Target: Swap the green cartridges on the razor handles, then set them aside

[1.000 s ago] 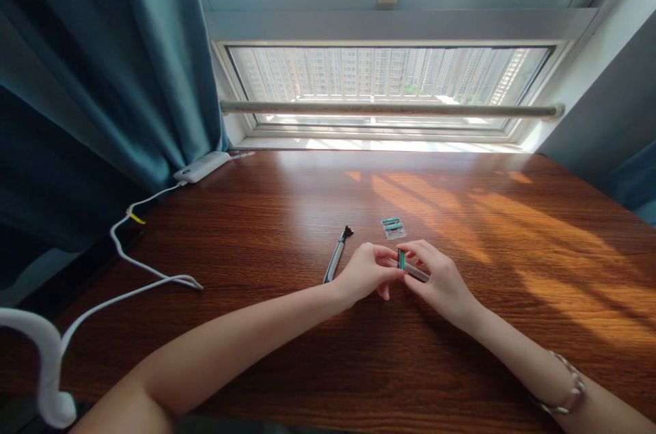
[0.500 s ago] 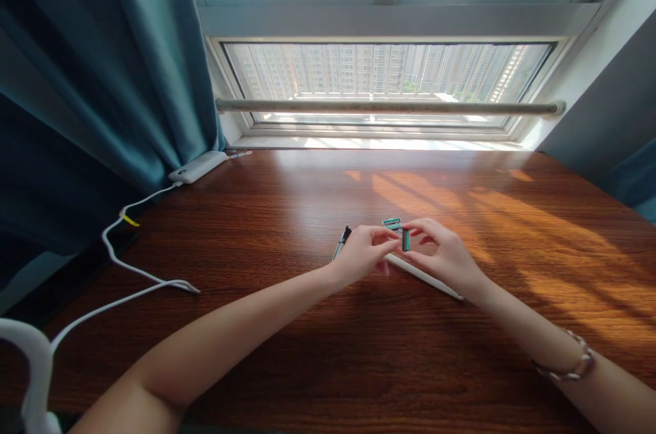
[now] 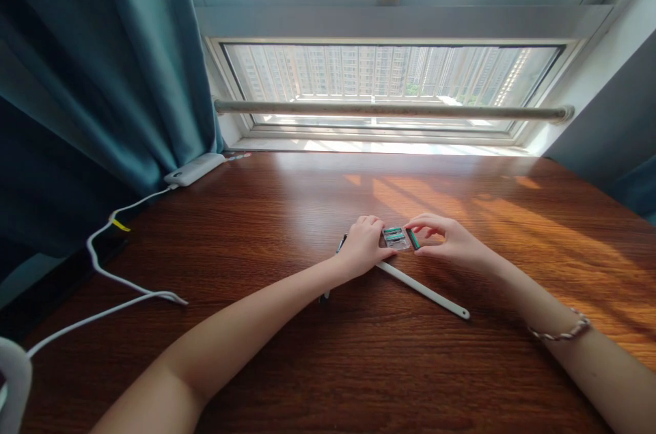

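Observation:
My left hand (image 3: 363, 247) is closed on the left edge of a small clear plastic case (image 3: 402, 243), which shows black-and-green strips like razor cartridges inside. Between the thumb and fingertips of my right hand (image 3: 445, 241) is a dark razor cartridge (image 3: 413, 238) with a green strip, held upright just right of the case. A white handle (image 3: 425, 290) with a hole at its end slants along the table below both hands. Partly hidden behind my left hand and wrist lies a dark, slim item (image 3: 342, 242) whose kind I cannot make out.
The wooden table (image 3: 277, 352) reaches to the window sill, sunlit at right. A white power strip (image 3: 195, 169) sits by the blue curtain (image 3: 154, 65) at the back left. Its white cable (image 3: 120, 271) loops over the left side, and a white curved object (image 3: 14, 379) stands at lower left.
My left hand has moved from beside the cartridge onto the clear case, now more visible. My right hand still pinches the cartridge, now tilted and slightly further right. The white handle shows more.

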Motion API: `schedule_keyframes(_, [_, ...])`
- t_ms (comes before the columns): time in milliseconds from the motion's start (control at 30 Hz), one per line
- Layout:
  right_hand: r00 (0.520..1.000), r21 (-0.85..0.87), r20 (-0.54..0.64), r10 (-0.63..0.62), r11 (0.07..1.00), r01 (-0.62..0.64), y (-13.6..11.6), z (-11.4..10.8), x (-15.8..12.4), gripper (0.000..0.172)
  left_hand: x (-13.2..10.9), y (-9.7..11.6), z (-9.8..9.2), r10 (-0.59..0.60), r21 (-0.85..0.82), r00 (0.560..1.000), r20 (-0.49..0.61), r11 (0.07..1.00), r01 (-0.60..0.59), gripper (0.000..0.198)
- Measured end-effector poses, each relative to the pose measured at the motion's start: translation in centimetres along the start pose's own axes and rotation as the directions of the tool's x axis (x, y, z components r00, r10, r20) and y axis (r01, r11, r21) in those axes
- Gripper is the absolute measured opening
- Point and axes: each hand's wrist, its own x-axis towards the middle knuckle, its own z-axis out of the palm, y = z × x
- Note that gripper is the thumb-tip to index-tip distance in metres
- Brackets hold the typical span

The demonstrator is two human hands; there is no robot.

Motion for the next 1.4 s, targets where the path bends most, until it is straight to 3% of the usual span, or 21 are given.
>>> schedule_keyframes(67, [0.999,0.008,0.034,-0.021,1.0,0.021,-0.2,-0.4,0.0,0.037,-0.1,-0.1,-0.5,-0.019,-0.14,0.999,0.031,0.99,0.023,0.043])
schedule_keyframes(133, [0.995,0.02,0.083,-0.056,0.998,0.054,-0.7,-0.8,0.0,0.038,-0.2,0.0,-1.1,-0.014,-0.407,0.986,0.166,0.91,0.082,0.045])
schedule_keyframes(233, [0.979,0.052,0.157,-0.128,0.991,0.121,-1.6,-1.3,-0.1,0.038,-0.1,0.4,-2.1,0.119,-0.743,0.903,0.413,0.618,0.258,0.046])
schedule_keyframes(300, [0.966,0.082,0.202,-0.16,0.986,0.146,-2.3,-1.5,-0.2,0.04,0.1,0.7,-2.6,0.203,-0.81,0.867,0.454,0.499,0.307,0.048])
schedule_keyframes(467, [0.947,0.065,0.269,-0.175,0.984,0.163,-3.5,-1.3,-0.6,0.04,0.0,1.5,-3.4,0.232,-0.842,0.856,0.462,0.419,0.341,0.049])
schedule_keyframes(667, [0.949,0.017,0.26,-0.177,0.984,0.179,-4.5,-1.2,-0.9,0.041,-0.4,1.8,-3.4,0.209,-0.836,0.842,0.498,0.373,0.403,0.058])
schedule_keyframes(1067, [0.937,-0.169,0.259,-0.234,0.944,0.283,-6.1,-0.7,-1.6,0.041,-0.7,2.2,-3.1,0.288,-0.864,0.82,0.495,0.266,0.428,0.06])
schedule_keyframes(1400, [0.937,-0.205,0.27,-0.224,0.937,0.283,-6.5,-0.9,-1.9,0.041,-0.7,2.2,-3.1,0.293,-0.894,0.846,0.445,0.201,0.4,0.058])
